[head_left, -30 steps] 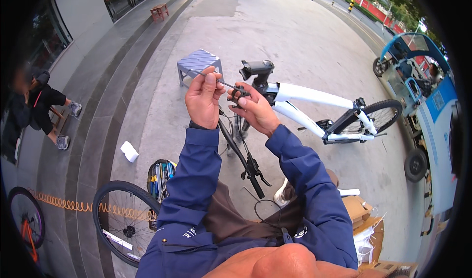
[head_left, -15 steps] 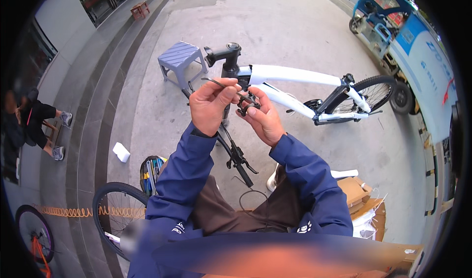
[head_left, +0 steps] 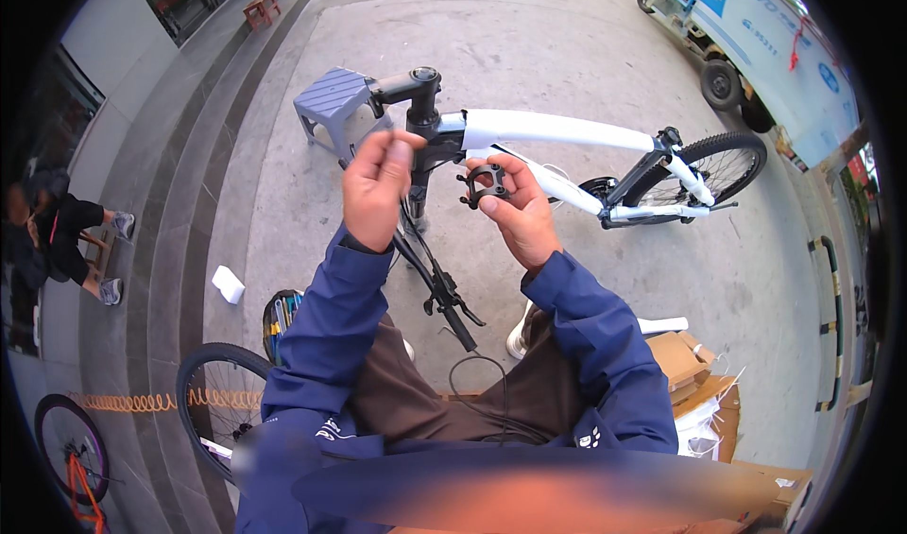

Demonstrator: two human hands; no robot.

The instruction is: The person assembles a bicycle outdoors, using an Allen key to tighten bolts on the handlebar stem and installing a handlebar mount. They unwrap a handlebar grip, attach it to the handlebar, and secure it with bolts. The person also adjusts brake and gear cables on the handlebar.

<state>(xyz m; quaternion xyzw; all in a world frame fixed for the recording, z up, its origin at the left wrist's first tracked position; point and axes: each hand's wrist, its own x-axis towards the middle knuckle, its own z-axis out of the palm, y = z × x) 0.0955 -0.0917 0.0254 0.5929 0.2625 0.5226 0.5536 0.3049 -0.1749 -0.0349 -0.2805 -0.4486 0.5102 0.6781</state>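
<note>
At centre, a dark metallic finish is being shown by the clamp [head_left: 499, 180]; smoothness is being displayed by the white wrapping [head_left: 557, 129], ribbed plastic by the upper-left stool [head_left: 333, 95], plain cardboard by the lower-right carton [head_left: 676, 364], and matt cloth by the navy sleeves [head_left: 593, 331].

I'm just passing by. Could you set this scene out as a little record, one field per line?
Left hand: raised, thumb and fingers drawn together; whether it holds anything is too blurred to tell
Right hand: pinches a small black clamp
Bike: beyond the hands, white wrapping on its frame, rear wheel on
Handlebar: grip and lever show between the forearms
Stool: gray, beyond the left hand
Loose wheel: at the person's left
Cardboard: at the person's right
</note>
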